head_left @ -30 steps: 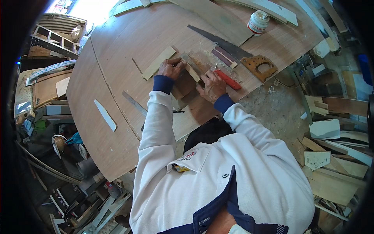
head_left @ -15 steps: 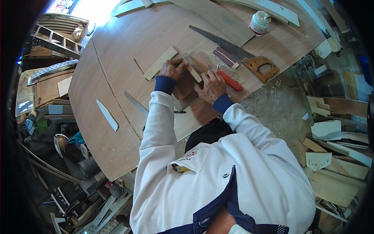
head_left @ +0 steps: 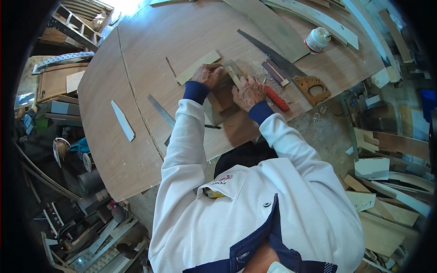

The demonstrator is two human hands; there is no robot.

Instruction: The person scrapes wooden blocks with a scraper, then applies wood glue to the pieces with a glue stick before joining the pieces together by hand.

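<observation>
My left hand [head_left: 208, 75] is closed at the left side of a small brown wooden block [head_left: 225, 96] on the table; what its fingers hold is hidden. My right hand [head_left: 249, 92] has its fingers bent against a short pale wood strip [head_left: 234, 78] lying at the block's upper right. Right beside that hand lies a red-handled tool [head_left: 276, 98]. A pale flat board [head_left: 198, 67] lies beyond my left hand. Further right are a dark reddish strip [head_left: 275, 73] and a handsaw with a wooden handle [head_left: 311, 89].
A white jar [head_left: 317, 40] stands near the long boards at the back right. A metal ruler [head_left: 161, 110] and a white pointed piece [head_left: 122, 120] lie on the table [head_left: 102, 154] to the left. Wood scraps [head_left: 378, 214] are heaped on the floor at right.
The view has shifted, so the table's things appear slightly further right. My left hand has moved a little away from the pale strip, and my right hand stays by it.
</observation>
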